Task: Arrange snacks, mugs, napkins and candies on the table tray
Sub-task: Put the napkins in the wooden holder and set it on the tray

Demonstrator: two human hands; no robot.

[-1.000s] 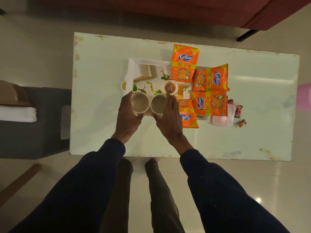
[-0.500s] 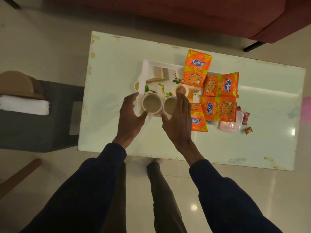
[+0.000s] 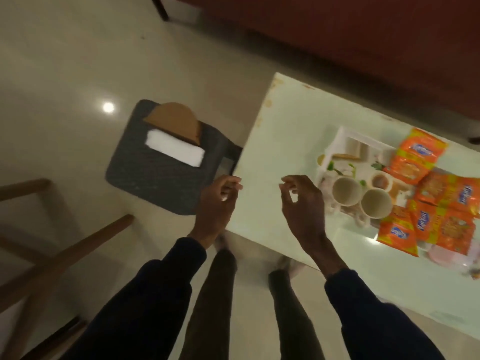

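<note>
Two pale mugs [image 3: 346, 191] [image 3: 376, 203] stand side by side on the near edge of the white tray [image 3: 337, 137], with several orange snack packets [image 3: 418, 158] lying on its right part. My right hand [image 3: 302, 201] hovers empty just left of the mugs, fingers loosely curled and apart. My left hand [image 3: 218, 201] hangs empty over the table's left edge, next to a dark stool [image 3: 155, 185]. A white stack of napkins [image 3: 175, 149] lies on that stool beside a brown holder [image 3: 174, 120]. The view is blurred.
The pale table [image 3: 280, 141] runs to the right, with a pink container [image 3: 262, 253] partly hidden behind the packets. A red sofa [image 3: 363, 35] stands behind the table. Wooden chair legs [image 3: 65, 255] cross the floor at lower left.
Both hands have let go of the two mugs and drawn left, away from the tray. The camera has swung left, bringing the stool with the napkins into view.
</note>
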